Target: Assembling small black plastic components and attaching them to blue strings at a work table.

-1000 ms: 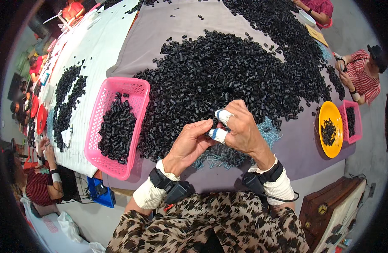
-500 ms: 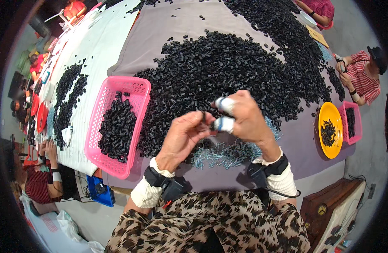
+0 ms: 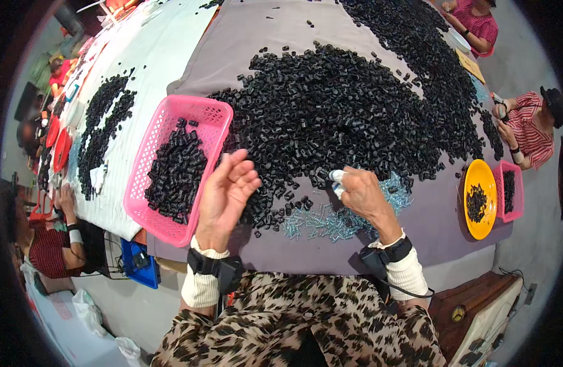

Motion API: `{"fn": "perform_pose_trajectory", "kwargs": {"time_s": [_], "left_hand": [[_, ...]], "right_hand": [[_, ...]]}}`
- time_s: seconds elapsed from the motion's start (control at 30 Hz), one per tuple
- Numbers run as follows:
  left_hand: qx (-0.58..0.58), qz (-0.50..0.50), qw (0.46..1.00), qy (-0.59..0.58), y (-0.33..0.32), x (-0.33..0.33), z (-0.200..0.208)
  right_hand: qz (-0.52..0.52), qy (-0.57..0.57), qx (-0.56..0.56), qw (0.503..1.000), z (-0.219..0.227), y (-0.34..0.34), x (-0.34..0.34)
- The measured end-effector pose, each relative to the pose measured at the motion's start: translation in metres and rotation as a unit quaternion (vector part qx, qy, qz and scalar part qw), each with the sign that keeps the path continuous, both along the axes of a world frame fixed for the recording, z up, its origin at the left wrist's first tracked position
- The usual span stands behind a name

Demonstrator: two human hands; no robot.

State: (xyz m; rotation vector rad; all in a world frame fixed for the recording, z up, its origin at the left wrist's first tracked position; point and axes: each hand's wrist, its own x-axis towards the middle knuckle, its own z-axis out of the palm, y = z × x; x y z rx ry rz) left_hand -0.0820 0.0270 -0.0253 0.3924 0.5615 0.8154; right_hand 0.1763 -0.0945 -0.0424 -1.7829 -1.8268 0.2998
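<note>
Beside the right rim of a pink plastic basket (image 3: 136, 202), my left hand (image 3: 223, 192) is turned palm up, its fingers loosely spread and nothing visible in them. The basket holds many small black plastic pieces (image 3: 177, 168). My right hand (image 3: 362, 194) is at the near edge of a large heap of similar black pieces (image 3: 330, 110). Its fingers are curled together, with white wrapping on the fingertips; what they pinch, if anything, is hidden. Just below it lies a spread of small bluish springs (image 3: 321, 223).
At the right stand a yellow plate (image 3: 473, 223) with dark bits and a small pink basket (image 3: 515, 211). Co-workers sit along both sides. More black pieces lie on the white cloth (image 3: 156, 55) at left. A blue tray (image 3: 139, 263) is below the table's left edge.
My hands were together over the heap. They have parted: the left moved left toward the basket and opened, the right moved down toward the heap's near edge. The view has shifted slightly.
</note>
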Motion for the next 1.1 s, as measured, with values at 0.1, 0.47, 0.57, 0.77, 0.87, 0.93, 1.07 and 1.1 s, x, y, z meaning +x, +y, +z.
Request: {"fn": "perform_pose_trajectory", "kwargs": {"time_s": [0.1,0.47,0.57,0.77,0.87,0.93,1.07,1.1], "left_hand": [[0.028,-0.047,0.998,0.042,-0.003,0.018,-0.001],[0.06,-0.143,0.971,0.184,-0.023,0.052,-0.012],[0.066,-0.164,0.961,0.211,-0.028,0.065,-0.015],[0.084,-0.158,0.974,0.139,-0.03,0.079,-0.017],[0.072,-0.119,0.976,0.166,-0.024,0.071,-0.01],[0.073,-0.113,0.973,0.187,-0.02,0.064,-0.009],[0.08,-0.12,0.976,0.165,-0.021,0.061,-0.013],[0.072,-0.125,0.981,0.132,-0.022,0.06,-0.014]], "right_hand": [[0.025,-0.034,0.017,0.999,-0.006,0.006,-0.007],[0.03,-0.122,-0.022,0.992,-0.018,0.008,-0.01],[0.023,-0.052,-0.049,0.997,-0.007,0.008,-0.006],[0.047,0.136,0.046,0.989,0.019,0.022,-0.019],[0.006,0.197,0.035,0.98,0.026,0.019,-0.014],[0.017,0.096,0.021,0.995,0.013,0.015,-0.014],[0.037,-0.08,0.014,0.996,-0.019,0.006,-0.025],[0.045,-0.136,0.017,0.99,-0.023,0.005,-0.027]]}}
